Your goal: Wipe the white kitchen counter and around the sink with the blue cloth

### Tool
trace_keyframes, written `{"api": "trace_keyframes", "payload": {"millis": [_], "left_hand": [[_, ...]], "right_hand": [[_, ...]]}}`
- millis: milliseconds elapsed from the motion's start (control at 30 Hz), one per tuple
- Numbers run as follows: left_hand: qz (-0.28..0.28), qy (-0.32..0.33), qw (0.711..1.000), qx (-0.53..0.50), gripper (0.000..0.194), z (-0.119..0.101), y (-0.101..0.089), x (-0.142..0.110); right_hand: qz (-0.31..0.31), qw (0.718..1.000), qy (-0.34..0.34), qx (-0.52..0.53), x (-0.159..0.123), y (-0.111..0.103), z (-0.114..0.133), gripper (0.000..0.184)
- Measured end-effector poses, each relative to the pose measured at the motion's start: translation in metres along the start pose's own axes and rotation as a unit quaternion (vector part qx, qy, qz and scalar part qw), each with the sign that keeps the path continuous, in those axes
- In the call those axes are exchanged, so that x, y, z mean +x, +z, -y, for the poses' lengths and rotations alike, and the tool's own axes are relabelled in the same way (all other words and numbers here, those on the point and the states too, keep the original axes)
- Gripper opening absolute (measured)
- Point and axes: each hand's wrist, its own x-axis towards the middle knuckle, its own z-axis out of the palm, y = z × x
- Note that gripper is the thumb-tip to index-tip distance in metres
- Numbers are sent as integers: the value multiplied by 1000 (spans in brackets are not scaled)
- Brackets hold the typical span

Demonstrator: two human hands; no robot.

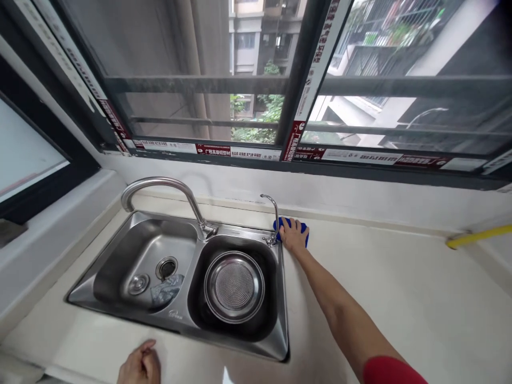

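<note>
My right hand point(293, 237) presses a bunched blue cloth point(304, 233) onto the cream countertop point(384, 298), its fingers over the top of the cloth. It is just right of a thin curved small tap point(276, 213) at the sink's back right corner. At the counter's front, below the left basin, my left hand point(140, 364) is closed, fingers curled, and I see nothing in it. A stainless double sink point(182, 298) lies between the two hands. Part of the cloth is hidden under my right hand.
A large arched faucet point(168, 182) rises behind the sink. In the right basin is a perforated metal strainer bowl point(234, 287); the left holds a drain basket point(138, 284) and a grey patterned cloth point(167, 289). A yellow pipe point(480, 236) sticks out at right, and windows stand behind.
</note>
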Motion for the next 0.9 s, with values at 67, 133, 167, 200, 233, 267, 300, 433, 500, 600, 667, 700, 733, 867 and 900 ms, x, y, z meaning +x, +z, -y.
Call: {"api": "trace_keyframes", "payload": {"millis": [67, 133, 167, 200, 233, 267, 300, 433, 500, 600, 667, 700, 733, 867, 900], "left_hand": [[-1, 6, 1000, 0, 46, -3, -1, -1], [1, 8, 1000, -1, 48, -6, -3, -3], [5, 7, 1000, -1, 48, -8, -4, -3], [8, 8, 1000, -1, 49, -9, -5, -4], [9, 11, 1000, 1, 50, -10, -6, -4], [10, 15, 1000, 3, 51, -10, -6, -4], [9, 20, 1000, 6, 51, -10, -5, -5], [-9, 36, 999, 1, 51, -8, -3, -5], [-10, 43, 999, -7, 50, -8, -2, -5], [3, 34, 999, -11, 50, -7, -2, -6], [-2, 32, 999, -14, 51, -7, -2, -7], [-11, 33, 999, -18, 51, -7, -1, -7], [-20, 37, 999, -21, 50, -7, -1, -8], [-29, 41, 998, -26, 48, -8, -2, -10], [-27, 41, 998, -26, 48, -8, -3, -10]], "right_hand": [[-1, 1000, -18, -4, -15, -4, -5, 55], [-3, 999, -45, -13, -36, -9, -10, 55], [-4, 998, -60, -18, -48, -11, -13, 54], [-4, 997, -74, -25, -61, -14, -16, 54], [-4, 996, -88, -32, -75, -16, -20, 54], [-4, 994, -101, -39, -89, -18, -22, 54], [-3, 992, -114, -45, -103, -20, -25, 54], [0, 984, -168, -58, -162, -26, -34, 53], [1, 978, -200, -58, -186, -27, -37, 52], [0, 968, -244, -53, -208, -25, -39, 50], [-14, 967, -251, -46, -210, -23, -39, 49], [-26, 968, -246, -42, -208, -22, -37, 49], [-39, 970, -237, -37, -204, -21, -35, 50], [-83, 977, -198, -16, -175, -15, -20, 44], [-91, 977, -191, -12, -166, -14, -16, 41]]}}
